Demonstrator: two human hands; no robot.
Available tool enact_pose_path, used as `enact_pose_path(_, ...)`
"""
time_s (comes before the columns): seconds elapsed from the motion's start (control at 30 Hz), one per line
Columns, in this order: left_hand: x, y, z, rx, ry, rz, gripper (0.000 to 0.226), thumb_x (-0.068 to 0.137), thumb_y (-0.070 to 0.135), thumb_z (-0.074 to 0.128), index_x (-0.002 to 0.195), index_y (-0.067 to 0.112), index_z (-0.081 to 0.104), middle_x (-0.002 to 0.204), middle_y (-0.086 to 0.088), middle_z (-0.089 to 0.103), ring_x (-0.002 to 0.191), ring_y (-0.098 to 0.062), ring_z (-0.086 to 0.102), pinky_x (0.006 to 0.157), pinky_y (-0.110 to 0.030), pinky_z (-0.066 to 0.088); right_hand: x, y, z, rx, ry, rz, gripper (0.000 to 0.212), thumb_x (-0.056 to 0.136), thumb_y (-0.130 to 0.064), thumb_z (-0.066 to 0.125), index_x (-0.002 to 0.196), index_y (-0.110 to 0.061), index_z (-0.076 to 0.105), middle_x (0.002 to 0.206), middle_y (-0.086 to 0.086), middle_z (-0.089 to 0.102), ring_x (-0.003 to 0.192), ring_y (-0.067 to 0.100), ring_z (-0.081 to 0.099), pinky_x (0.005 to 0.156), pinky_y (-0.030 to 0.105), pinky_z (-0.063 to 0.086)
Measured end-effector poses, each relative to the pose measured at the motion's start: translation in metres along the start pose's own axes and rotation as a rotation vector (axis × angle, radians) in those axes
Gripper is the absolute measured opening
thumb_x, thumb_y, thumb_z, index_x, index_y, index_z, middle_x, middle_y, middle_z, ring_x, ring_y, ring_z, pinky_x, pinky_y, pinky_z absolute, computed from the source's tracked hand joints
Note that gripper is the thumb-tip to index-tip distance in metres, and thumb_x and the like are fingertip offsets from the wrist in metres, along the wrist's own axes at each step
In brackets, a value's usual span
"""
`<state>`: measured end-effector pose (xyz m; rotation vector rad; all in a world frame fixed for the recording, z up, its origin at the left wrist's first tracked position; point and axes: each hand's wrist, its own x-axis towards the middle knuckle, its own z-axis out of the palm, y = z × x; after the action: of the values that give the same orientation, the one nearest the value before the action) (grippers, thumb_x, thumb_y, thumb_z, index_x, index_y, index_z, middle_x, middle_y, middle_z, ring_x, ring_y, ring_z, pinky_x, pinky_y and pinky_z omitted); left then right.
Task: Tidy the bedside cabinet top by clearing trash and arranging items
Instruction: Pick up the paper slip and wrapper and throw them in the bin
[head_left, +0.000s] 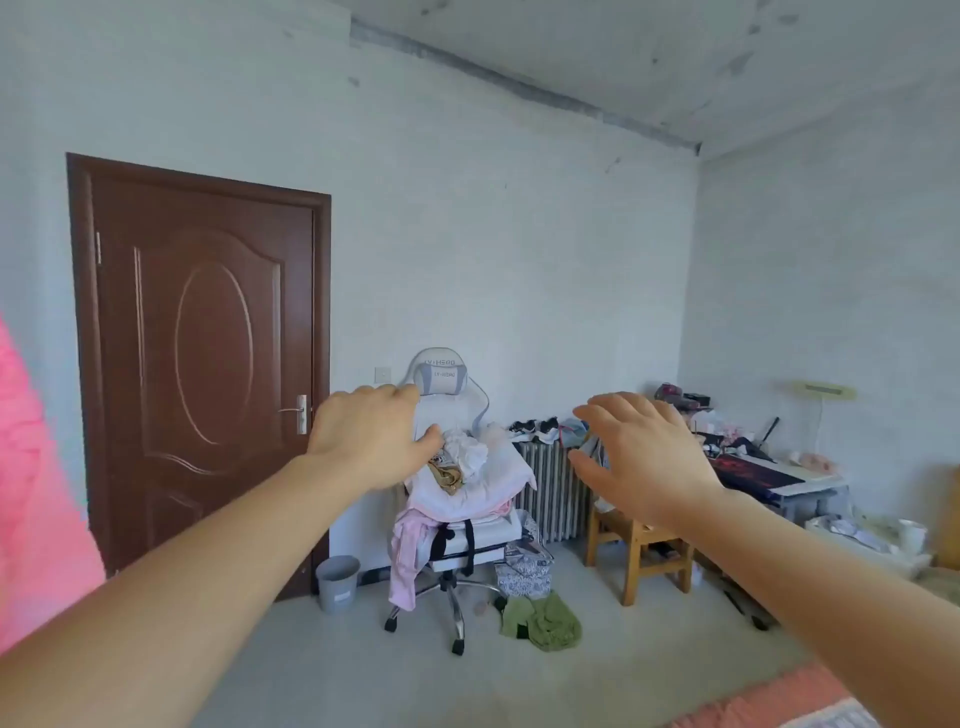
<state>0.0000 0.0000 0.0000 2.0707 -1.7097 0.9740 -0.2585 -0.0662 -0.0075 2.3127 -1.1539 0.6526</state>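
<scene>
1. Head view: left hand (371, 441) and right hand (647, 457) both stretched out in mid-air, palms down, fingers spread, gripping nothing. Likely just a ready pose, no object within reach.
2. Bedside cabinet not in view, so its top and trash can't be placed; work on it prob. not begun.
3. Ahead: office chair (457, 499) serving as a dump spot w/ clothes piled on the seat; green garment (543, 621) on the floor beside it.
4. Grey bin (337, 582) by the brown door (200, 364), a likely spot for trash.
</scene>
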Motion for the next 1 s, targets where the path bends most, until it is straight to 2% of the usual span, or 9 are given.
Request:
enact_pose_path(0.17, 0.073, -0.046, 0.063, 0.053, 0.009, 0.031, 0.050, 0.088, 0.052, 0.034, 0.121, 0.018, 0.051, 0.114, -0.001, 0.064, 0.104, -0.024, 0.059, 0.072, -0.033, 0.042, 0.079, -0.004, 0.052, 0.025, -0.024, 0.060, 0.053, 0.091, -0.048, 0.039, 0.138, -0.023, 0.035, 0.142, -0.005, 0.042, 0.125, 0.020, 0.043, 0.103, 0.036, 0.029)
enact_pose_path(0.33, 0.136, -0.057, 0.142, 0.056, -0.008, 0.074, 0.044, 0.089, 0.048, 0.035, 0.114, 0.016, 0.053, 0.107, -0.002, 0.063, 0.100, -0.025, 0.059, 0.067, -0.033, 0.037, 0.144, 0.006, 0.115, 0.002, -0.046, 0.080, 0.052, 0.091, -0.049, 0.040, 0.136, -0.023, 0.037, 0.139, -0.004, 0.046, 0.122, 0.021, 0.046, 0.102, 0.038, 0.031)
enact_pose_path(0.5, 0.205, -0.046, 0.226, 0.038, -0.018, 0.142, 0.041, 0.089, 0.049, 0.036, 0.108, 0.017, 0.054, 0.104, -0.001, 0.063, 0.097, -0.023, 0.058, 0.068, -0.032, 0.037, 0.208, 0.035, 0.188, -0.010, -0.062, 0.091, 0.052, 0.090, -0.051, 0.039, 0.135, -0.024, 0.037, 0.137, -0.005, 0.047, 0.122, 0.021, 0.046, 0.101, 0.039, 0.031)
enact_pose_path(0.63, 0.272, -0.030, 0.289, 0.015, 0.014, 0.179, 0.044, 0.089, 0.049, 0.036, 0.113, 0.017, 0.054, 0.107, 0.000, 0.063, 0.099, -0.023, 0.058, 0.071, -0.033, 0.039, 0.262, 0.073, 0.243, -0.013, -0.053, 0.089, 0.051, 0.091, -0.049, 0.040, 0.135, -0.024, 0.038, 0.138, -0.005, 0.046, 0.123, 0.020, 0.044, 0.104, 0.039, 0.027)
enact_pose_path(0.73, 0.339, -0.014, 0.337, 0.011, 0.008, 0.180, 0.045, 0.089, 0.048, 0.037, 0.118, 0.017, 0.053, 0.112, 0.000, 0.063, 0.103, -0.023, 0.058, 0.069, -0.033, 0.036, 0.313, 0.110, 0.290, 0.005, -0.056, 0.109, 0.049, 0.091, -0.048, 0.041, 0.134, -0.025, 0.039, 0.139, -0.006, 0.044, 0.126, 0.018, 0.042, 0.107, 0.039, 0.023)
enact_pose_path(0.87, 0.411, 0.003, 0.397, -0.009, 0.011, 0.200, 0.044, 0.090, 0.047, 0.037, 0.116, 0.017, 0.053, 0.108, 0.001, 0.063, 0.099, -0.023, 0.058, 0.068, -0.032, 0.039, 0.375, 0.154, 0.349, 0.006, -0.081, 0.129, 0.048, 0.090, -0.046, 0.042, 0.133, -0.025, 0.041, 0.138, -0.006, 0.045, 0.125, 0.018, 0.042, 0.106, 0.037, 0.026)
enact_pose_path(1.0, 0.466, 0.014, 0.454, -0.064, 0.011, 0.227, 0.039, 0.090, 0.045, 0.038, 0.112, 0.016, 0.052, 0.104, 0.000, 0.060, 0.097, -0.023, 0.058, 0.063, -0.031, 0.034, 0.426, 0.187, 0.400, 0.003, -0.101, 0.155, 0.049, 0.091, -0.044, 0.043, 0.135, -0.024, 0.040, 0.140, -0.005, 0.043, 0.127, 0.019, 0.041, 0.106, 0.037, 0.026)
